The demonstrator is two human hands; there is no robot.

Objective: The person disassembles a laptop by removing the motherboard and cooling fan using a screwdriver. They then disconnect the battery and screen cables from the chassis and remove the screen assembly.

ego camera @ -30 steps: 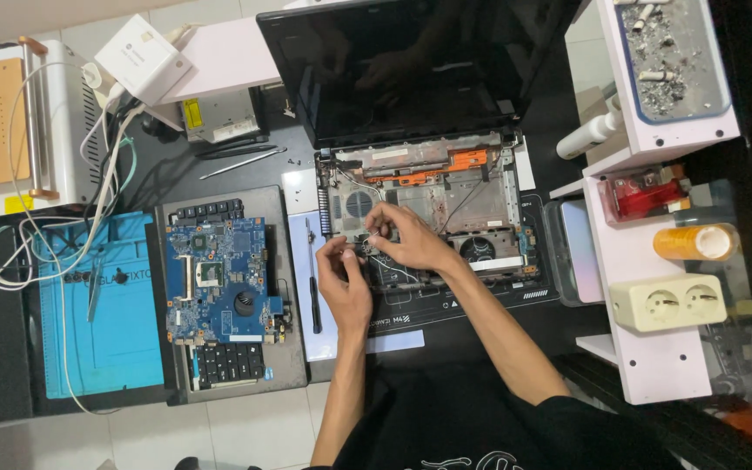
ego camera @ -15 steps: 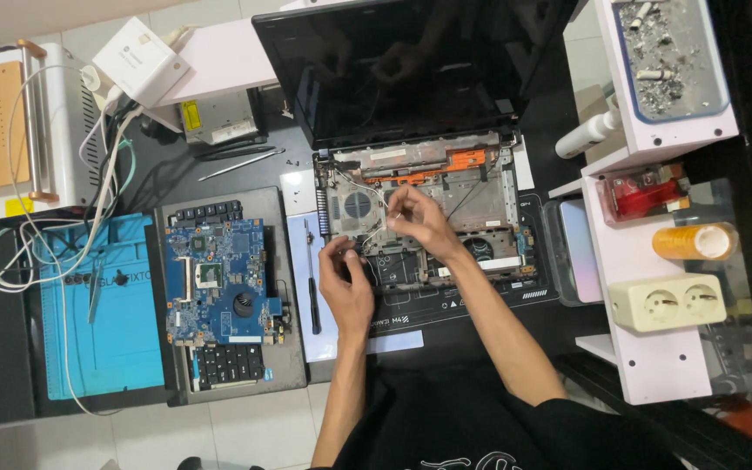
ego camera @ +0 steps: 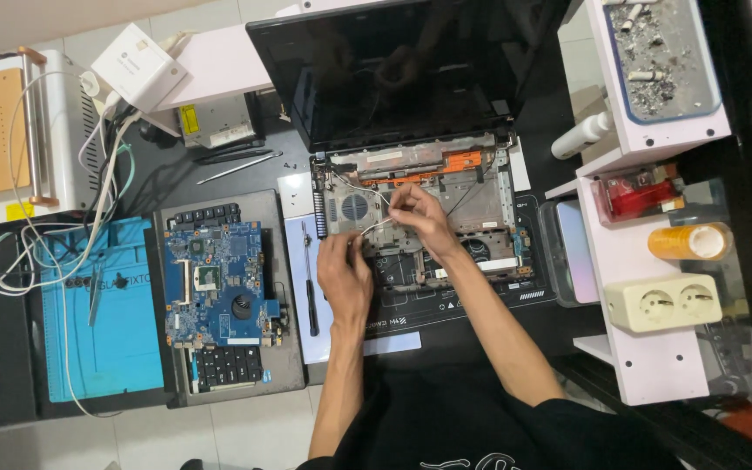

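The left hand (ego camera: 345, 277) still rests at the near edge of the opened grey laptop base (ego camera: 418, 209), fingertips pinching a thin white wire (ego camera: 374, 226). Farther in, the right hand (ego camera: 424, 218) has lifted, pinching the wire's upper stretch.

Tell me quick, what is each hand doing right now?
Left hand: pinching the thin white wire over the opened laptop base.
Right hand: pinching the same wire.

A blue circuit board (ego camera: 219, 283) lies beside a blue mat (ego camera: 124, 322).
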